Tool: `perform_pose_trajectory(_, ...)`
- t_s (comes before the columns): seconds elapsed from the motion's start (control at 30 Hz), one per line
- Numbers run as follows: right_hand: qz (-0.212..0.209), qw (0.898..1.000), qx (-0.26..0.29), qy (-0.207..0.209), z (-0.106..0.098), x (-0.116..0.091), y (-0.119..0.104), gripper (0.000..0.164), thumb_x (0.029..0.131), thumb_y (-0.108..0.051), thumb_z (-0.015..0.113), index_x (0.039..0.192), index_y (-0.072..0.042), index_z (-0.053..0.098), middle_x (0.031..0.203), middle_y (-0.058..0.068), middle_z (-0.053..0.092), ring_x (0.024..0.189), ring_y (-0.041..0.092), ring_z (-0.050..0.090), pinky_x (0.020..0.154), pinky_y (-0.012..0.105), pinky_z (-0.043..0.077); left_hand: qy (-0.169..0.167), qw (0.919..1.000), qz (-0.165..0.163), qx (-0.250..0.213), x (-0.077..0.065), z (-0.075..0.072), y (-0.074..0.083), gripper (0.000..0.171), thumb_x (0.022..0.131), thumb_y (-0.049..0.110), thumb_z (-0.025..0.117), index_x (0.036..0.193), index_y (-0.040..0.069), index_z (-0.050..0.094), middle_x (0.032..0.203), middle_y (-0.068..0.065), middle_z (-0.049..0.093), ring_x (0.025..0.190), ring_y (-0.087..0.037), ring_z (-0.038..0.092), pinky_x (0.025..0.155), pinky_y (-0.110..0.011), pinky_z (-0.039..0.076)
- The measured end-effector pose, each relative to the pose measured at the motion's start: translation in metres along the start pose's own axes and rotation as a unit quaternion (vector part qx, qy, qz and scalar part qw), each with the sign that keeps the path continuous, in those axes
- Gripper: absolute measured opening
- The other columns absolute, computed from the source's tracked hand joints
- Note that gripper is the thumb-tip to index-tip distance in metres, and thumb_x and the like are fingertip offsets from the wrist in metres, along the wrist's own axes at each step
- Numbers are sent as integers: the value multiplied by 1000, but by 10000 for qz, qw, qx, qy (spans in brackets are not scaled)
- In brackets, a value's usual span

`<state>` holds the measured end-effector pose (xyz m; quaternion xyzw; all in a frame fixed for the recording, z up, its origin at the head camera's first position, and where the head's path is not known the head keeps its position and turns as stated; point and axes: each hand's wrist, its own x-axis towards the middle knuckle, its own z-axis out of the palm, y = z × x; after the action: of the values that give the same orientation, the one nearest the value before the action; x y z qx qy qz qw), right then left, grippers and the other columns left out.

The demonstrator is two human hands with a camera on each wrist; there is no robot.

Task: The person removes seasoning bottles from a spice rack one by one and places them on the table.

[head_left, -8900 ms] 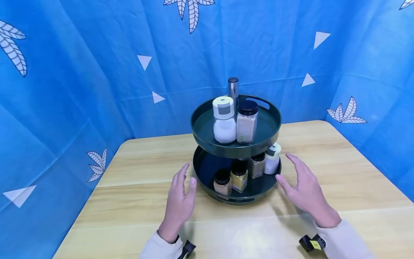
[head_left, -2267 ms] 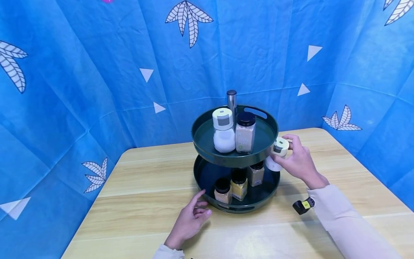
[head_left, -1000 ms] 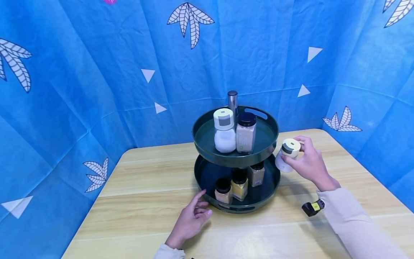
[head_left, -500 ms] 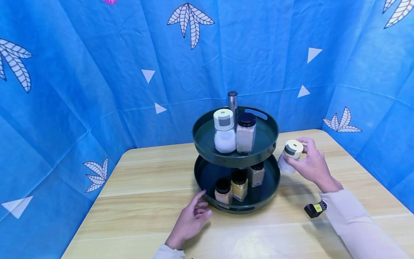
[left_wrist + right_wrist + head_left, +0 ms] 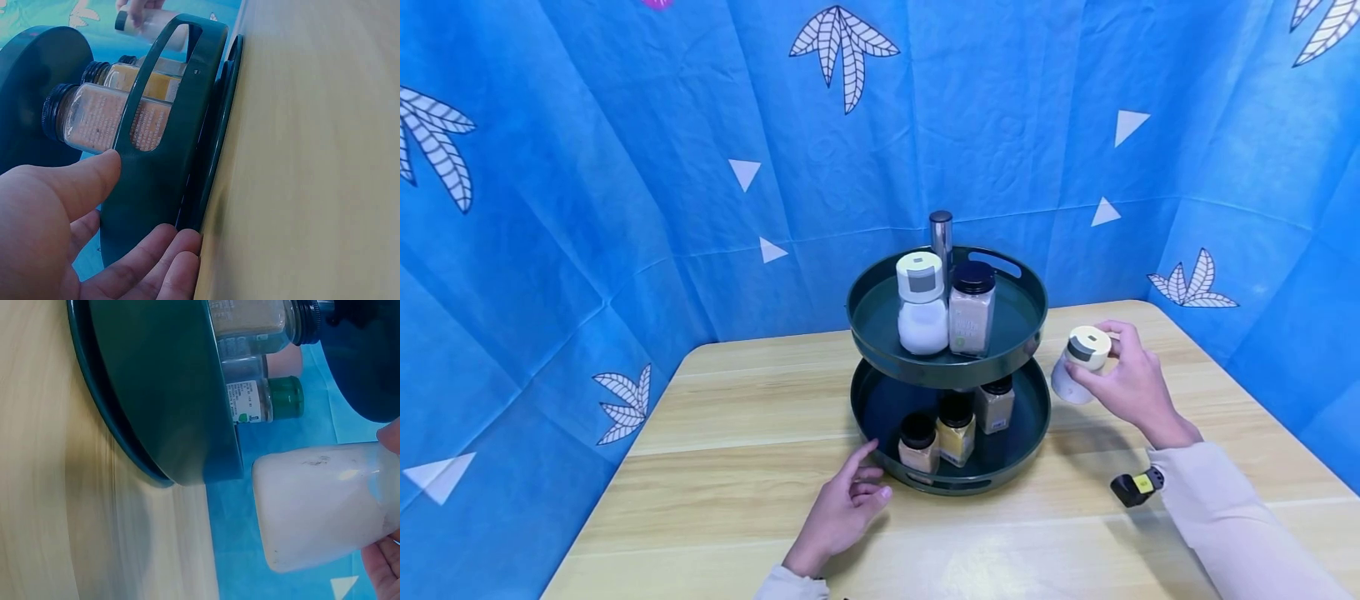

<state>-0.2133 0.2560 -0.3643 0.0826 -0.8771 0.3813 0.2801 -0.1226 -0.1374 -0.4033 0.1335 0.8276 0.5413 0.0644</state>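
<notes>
Right hand (image 5: 1126, 379): thumb and fingers pinch the white-capped bottle (image 5: 1070, 383) from opposite sides, near its cap. Bottle tilted, body extending below the fingertips; base raised off the table (image 5: 722, 467), just beyond the right rim of the lower tray (image 5: 880, 392), apart from it. Left hand (image 5: 838, 512): fingers loosely bent, thumb apart from them, at the lower tray's front-left rim.

Creased blue cloth (image 5: 700, 287) hangs behind the desk (image 5: 737, 467) and along both sides, printed with dark-outlined white leaves (image 5: 853, 71) and pale triangles (image 5: 1129, 126). The desk is pale grained wood with rounded far corners; light glares softly on its near part.
</notes>
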Motion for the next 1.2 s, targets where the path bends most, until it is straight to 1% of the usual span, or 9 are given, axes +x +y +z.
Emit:
perform_pose_trajectory(0.1, 25, 10000, -4, -17, 0, -1, 2, 63, 77, -15, 77, 123, 5, 39, 105, 36, 62, 94, 50, 59, 74, 63, 44, -4, 10000, -12, 6, 1, 0, -3, 63, 90, 9, 62, 145, 9, 32, 121, -28, 56, 101, -30, 60, 89, -42, 52)
perform_pose_trajectory(0.3, 108, 9999, -47, -44, -1, -2, 4, 63, 77, -16, 77, 123, 5, 39, 104, 36, 61, 94, 51, 58, 73, 62, 44, -3, 10000, 5, -76, 10, 3, -33, 66, 90, 17, 65, 146, 20, 31, 123, -22, 57, 101, -24, 60, 89, -37, 52)
perform_pose_trajectory(0.37, 131, 9999, -60, -53, -1, -3, 5, 63, 77, -16, 77, 123, 5, 39, 103, 37, 62, 95, 51, 57, 73, 62, 44, 1, 9999, 34, -99, 11, 3, -37, 66, 90, 20, 65, 146, 23, 31, 123, -20, 57, 101, -22, 60, 89, -35, 52)
perform_pose_trajectory(0.47, 147, 9999, -55, -73, 0, -4, 7, 63, 77, -16, 77, 122, 6, 39, 102, 38, 63, 95, 52, 56, 74, 63, 44, 6, 9999, 62, -150, 11, 2, -38, 66, 89, 22, 66, 146, 24, 32, 123, -19, 57, 101, -22, 60, 89, -35, 52)
perform_pose_trajectory(0.7, 163, 9998, -94, -92, 3, -6, 13, 63, 77, -14, 77, 122, 7, 39, 104, 40, 62, 95, 53, 56, 74, 64, 44, 21, 10000, 9, -45, 10, 3, -34, 66, 90, 19, 65, 146, 22, 31, 123, -20, 57, 101, -22, 60, 89, -36, 52)
perform_pose_trajectory(0.9, 292, 9993, -112, -215, 2, -8, 16, 63, 79, -17, 76, 123, 8, 37, 111, 38, 57, 97, 54, 56, 76, 65, 45, 23, 10000, 15, -27, 3, 1, -11, 63, 90, 10, 63, 145, 11, 32, 121, -27, 56, 101, -30, 60, 89, -42, 52)
perform_pose_trajectory(1.0, 328, 9990, -122, -274, 2, -9, 18, 64, 80, -19, 75, 123, 8, 37, 112, 38, 56, 97, 54, 55, 75, 66, 46, 11, 10000, 21, -18, 0, 0, -2, 62, 90, 9, 62, 145, 8, 32, 120, -28, 56, 101, -30, 60, 89, -42, 52)
perform_pose_trajectory(1.1, 299, 9991, -117, -274, 3, -10, 21, 64, 79, -18, 76, 123, 7, 37, 110, 38, 58, 96, 54, 56, 75, 65, 47, 8, 10000, 36, -22, -1, 0, 1, 62, 90, 9, 62, 145, 8, 32, 120, -28, 56, 101, -30, 60, 89, -42, 52)
perform_pose_trajectory(1.2, 262, 9993, -101, -255, 5, -12, 24, 63, 79, -16, 76, 123, 6, 37, 108, 38, 60, 95, 53, 58, 75, 64, 48, 10, 10000, 46, -25, -1, 0, 0, 62, 90, 9, 62, 145, 8, 32, 120, -28, 56, 101, -30, 60, 89, -42, 52)
